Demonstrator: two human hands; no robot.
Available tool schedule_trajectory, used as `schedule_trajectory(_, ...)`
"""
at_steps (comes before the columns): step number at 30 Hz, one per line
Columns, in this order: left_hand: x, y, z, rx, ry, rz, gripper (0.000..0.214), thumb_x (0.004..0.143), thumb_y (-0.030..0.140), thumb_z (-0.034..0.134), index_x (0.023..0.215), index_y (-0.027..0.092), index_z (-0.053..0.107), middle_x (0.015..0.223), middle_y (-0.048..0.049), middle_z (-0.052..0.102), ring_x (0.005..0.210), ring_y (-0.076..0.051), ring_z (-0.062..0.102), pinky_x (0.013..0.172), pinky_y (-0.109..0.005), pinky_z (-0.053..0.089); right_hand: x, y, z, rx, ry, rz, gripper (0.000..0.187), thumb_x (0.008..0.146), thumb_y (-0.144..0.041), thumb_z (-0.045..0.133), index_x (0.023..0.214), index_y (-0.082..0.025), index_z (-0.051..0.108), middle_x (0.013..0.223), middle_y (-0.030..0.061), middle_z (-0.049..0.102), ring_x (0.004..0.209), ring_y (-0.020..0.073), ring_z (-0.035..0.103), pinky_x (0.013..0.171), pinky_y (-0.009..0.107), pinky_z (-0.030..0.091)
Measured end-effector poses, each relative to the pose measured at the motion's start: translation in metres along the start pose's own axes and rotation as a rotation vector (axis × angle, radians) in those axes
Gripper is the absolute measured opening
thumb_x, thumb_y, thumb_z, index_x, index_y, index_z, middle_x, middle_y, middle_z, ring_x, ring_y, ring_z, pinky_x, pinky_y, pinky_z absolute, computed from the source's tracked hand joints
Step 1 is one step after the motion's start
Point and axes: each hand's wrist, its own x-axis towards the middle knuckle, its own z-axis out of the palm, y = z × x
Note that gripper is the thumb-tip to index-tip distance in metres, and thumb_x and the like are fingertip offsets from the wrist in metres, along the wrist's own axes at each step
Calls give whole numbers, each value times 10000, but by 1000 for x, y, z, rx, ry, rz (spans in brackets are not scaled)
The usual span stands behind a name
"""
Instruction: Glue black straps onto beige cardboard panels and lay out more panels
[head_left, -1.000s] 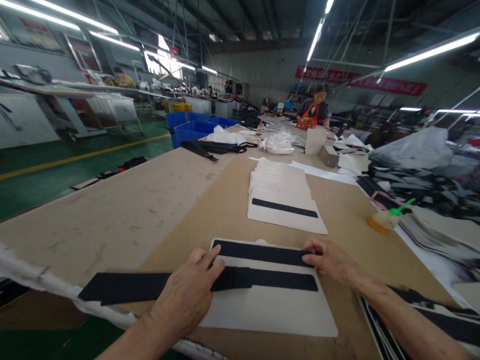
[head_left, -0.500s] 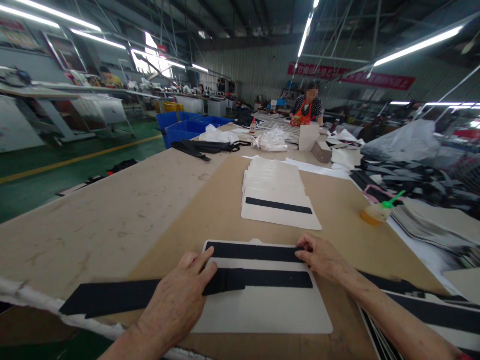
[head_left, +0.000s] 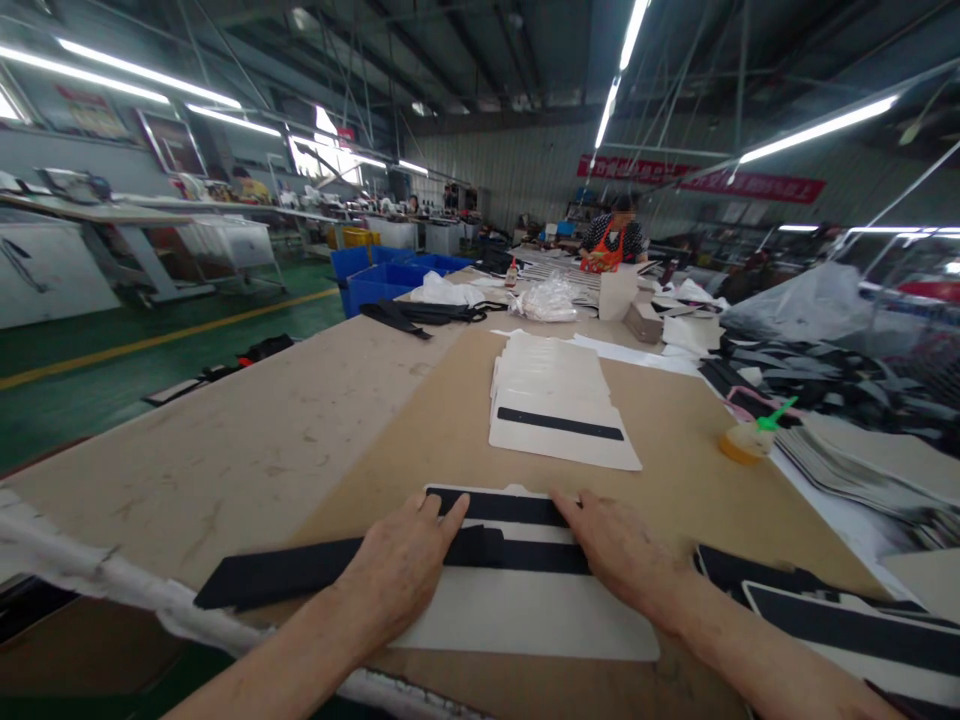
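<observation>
A white panel point(head_left: 525, 620) lies flat at the near edge of the table, with a black strip point(head_left: 510, 507) along its top edge. A second, longer black strip point(head_left: 277, 573) crosses the panel and runs off to the left. My left hand point(head_left: 401, 567) lies flat on that longer strip, fingers stretched toward the upper strip. My right hand point(head_left: 619, 555) presses flat on the right part of both strips, fingers spread and pointing left. Neither hand grips anything.
A stack of white panels point(head_left: 559, 400) with one black strip lies farther up the brown board. A glue bottle with a green nozzle point(head_left: 746, 437) stands to the right, beside piles of black pieces point(head_left: 825, 370). A person in an orange apron point(head_left: 613, 240) works at the far end. Blue crates point(head_left: 382, 275) sit at left.
My right hand has slid left along the black strips from the panel's right end toward its middle. My left hand has crept forward to the upper strip. The view has shifted slightly.
</observation>
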Motion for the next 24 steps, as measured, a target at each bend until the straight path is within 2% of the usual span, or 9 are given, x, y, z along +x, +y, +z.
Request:
schedule_trajectory(1, 3, 3, -1, 17, 6, 0, 688, 799, 13, 356, 1454, 220, 390, 1235, -148, 595, 1175, -274, 530, 950, -414, 502, -1, -9, -6, -49, -22, -19, 682, 827, 44, 363, 1426, -272, 431, 1024, 140, 688, 880, 265, 691, 694, 336, 481)
schedule_trajectory(3, 8, 7, -3, 37, 15, 0, 657, 814, 9, 340, 1428, 222, 433, 1220, -158, 585, 1163, -280, 543, 917, -410, 519, -2, -23, -14, -121, -69, -43, 772, 856, 19, 371, 1517, -363, 254, 980, 140, 695, 837, 271, 702, 653, 331, 491)
schedule_trajectory(5, 11, 9, -3, 40, 26, 4, 628, 824, 7, 326, 1396, 217, 476, 1225, -165, 575, 1169, -289, 543, 906, -415, 525, 0, -31, -15, -156, -102, -62, 764, 876, -9, 386, 1517, -399, 240, 945, 143, 694, 818, 267, 703, 638, 323, 496)
schedule_trajectory(8, 12, 6, -2, 28, 29, 12, 599, 833, 13, 314, 1369, 196, 506, 1205, -170, 577, 1154, -295, 552, 896, -425, 528, 2, -29, -10, -154, -90, -68, 704, 895, -46, 388, 1505, -386, 292, 960, 154, 682, 829, 273, 695, 650, 336, 505)
schedule_trajectory(11, 10, -2, -2, 16, 29, 18, 572, 841, 23, 308, 1343, 179, 533, 1190, -156, 581, 1141, -279, 551, 916, -414, 517, -1, -17, -2, -121, -38, -58, 670, 881, -45, 382, 1485, -335, 362, 1043, 159, 653, 901, 284, 670, 695, 363, 513)
schedule_trajectory(15, 3, -13, 2, -36, 72, 54, 569, 811, -2, 323, 1285, 177, 583, 1172, -120, 600, 1131, -249, 533, 972, -397, 484, -15, 7, 10, -71, 27, -36, 662, 839, -21, 381, 1435, -302, 445, 1181, 138, 593, 992, 271, 620, 695, 324, 510)
schedule_trajectory(18, -3, -21, 9, -94, 87, 58, 593, 781, -16, 339, 1283, 171, 592, 1262, -105, 599, 1183, -245, 502, 1036, -409, 443, -27, 31, 23, -73, 35, 23, 659, 839, -25, 375, 1438, -291, 443, 1197, 124, 588, 1018, 268, 596, 713, 316, 511)
schedule_trajectory(22, -11, -29, 20, -180, 109, 61, 673, 704, -28, 375, 1321, 160, 567, 1397, -55, 554, 1282, -225, 444, 1124, -393, 366, -39, 62, 39, -44, 36, 100, 571, 837, -17, 358, 1359, -160, 541, 1226, 150, 597, 1080, 274, 572, 912, 373, 471)
schedule_trajectory(24, -14, -32, 24, -214, 129, 54, 715, 659, -28, 389, 1329, 155, 559, 1415, -38, 546, 1287, -210, 447, 1132, -374, 360, -42, 67, 43, 35, 40, 106, 528, 844, -38, 368, 1338, -90, 549, 1265, 171, 591, 1137, 270, 555, 1008, 384, 416)
